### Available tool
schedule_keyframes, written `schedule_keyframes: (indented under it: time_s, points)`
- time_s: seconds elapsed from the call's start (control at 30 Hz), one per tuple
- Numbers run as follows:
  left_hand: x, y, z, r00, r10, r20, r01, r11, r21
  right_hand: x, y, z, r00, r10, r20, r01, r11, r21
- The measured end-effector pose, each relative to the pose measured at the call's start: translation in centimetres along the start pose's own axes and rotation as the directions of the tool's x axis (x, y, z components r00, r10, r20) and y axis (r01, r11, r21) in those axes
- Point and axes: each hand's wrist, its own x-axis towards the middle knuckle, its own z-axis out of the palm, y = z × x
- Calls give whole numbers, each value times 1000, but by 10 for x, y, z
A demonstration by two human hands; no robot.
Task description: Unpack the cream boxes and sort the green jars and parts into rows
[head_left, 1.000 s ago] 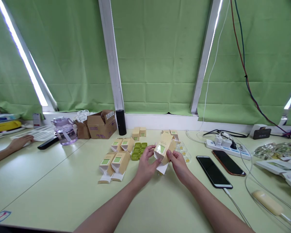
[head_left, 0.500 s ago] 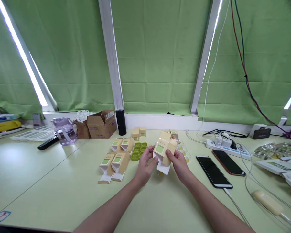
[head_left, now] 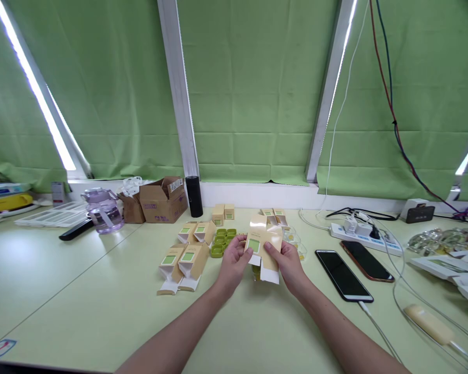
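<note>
Between my two hands is a small beige cardboard box with a green square on its face and white inner flaps at the bottom. It looks flattened. My left hand pinches its left edge, and my right hand grips the right side with the thumb on the front. Several similar boxes, shaped open with white flaps out, stand on the table to the left. Green square cups sit just behind my left hand. Clear plastic pieces with yellow centres lie behind my right hand, partly hidden.
Two closed boxes and two more boxes stand farther back. On the right lie two phones, a power strip and loose cables. A black cylinder, a brown carton and a purple jug stand at the back left.
The box between my hands has gone from a partly opened shape to a flatter, wider one, and its white flap has shifted right. Both hands stay nearly in place.
</note>
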Motion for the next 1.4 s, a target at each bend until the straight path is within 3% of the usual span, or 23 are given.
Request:
schedule_keyframes:
  time_s: [0.33, 0.53, 0.73, 1.17, 1.3, 1.4]
  points:
    - [1, 1, 1, 997, -62, -35, 60, 997, -57, -1, -3, 3, 999, -36, -28, 35, 999, -33]
    - [3, 0, -2, 992, -63, -108, 53, 994, -92, -2, -1, 1, 995, -81, 50, 85, 993, -81]
    - [4, -2, -1, 994, -58, -95, 47, 993, -110, 0, -1, 0, 999, -44, 27, 46, 995, -90]
    - [4, 4, -5, 999, 19, -33, -18, 998, 55, 0, 3, -1, 992, -119, -40, 114, 988, -101]
    - [5, 2, -9, 998, 39, -54, -33, 993, 115, 1, 5, -3, 990, -133, -42, 127, 985, -114]
    - [7, 2, -12, 989, 104, -106, -86, 983, 162, 1, 2, -3, 975, -217, -40, 211, 970, -121]
